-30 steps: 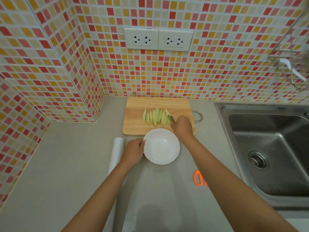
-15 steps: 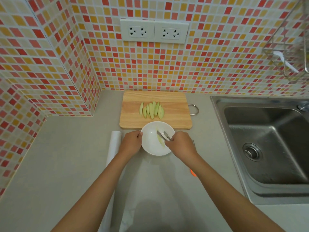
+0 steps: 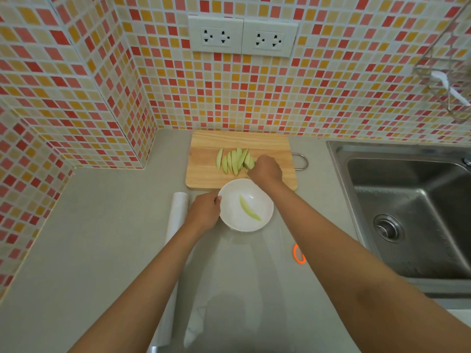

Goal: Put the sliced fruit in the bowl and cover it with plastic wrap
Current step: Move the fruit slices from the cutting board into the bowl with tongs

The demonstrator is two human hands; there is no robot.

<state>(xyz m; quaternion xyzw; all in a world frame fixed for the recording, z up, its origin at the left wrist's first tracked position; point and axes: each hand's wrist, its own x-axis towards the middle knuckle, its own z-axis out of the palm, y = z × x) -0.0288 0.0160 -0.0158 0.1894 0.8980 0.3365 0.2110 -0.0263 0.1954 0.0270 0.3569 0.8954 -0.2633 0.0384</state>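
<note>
Head view. One pale green slice (image 3: 249,208) already lying in the white bowl (image 3: 265,200), which sits on the desk just in front of the wooden cutting board (image 3: 204,174), its far rim touching or overlapping the board's near edge. Remaining fruit slices (image 3: 233,161), about seven, fanned out near the middle of the board, which lies against the tiled back wall.

Left hand (image 3: 204,212) curled on the bowl's left rim, thumb over the edge, steadying it. Right hand (image 3: 266,169) over the right end of the fan, fingers bent down onto the outermost slice and seemingly pinching it; something thin and dark showing at the fingertips, too small to tell whether a utensil or shadow.

Roll of plastic wrap (image 3: 179,210) lying on the desk just left of the bowl, end toward the board, a loose clear sheet apparently spread on the desk toward the near edge. Orange scissor handle (image 3: 298,254) peeking out by the right forearm. Steel sink (image 3: 341,154) set into the desk's right side.

Judged progress: early in the transfer, one slice in, most of the fan left to move; covering with wrap not yet begun.
</note>
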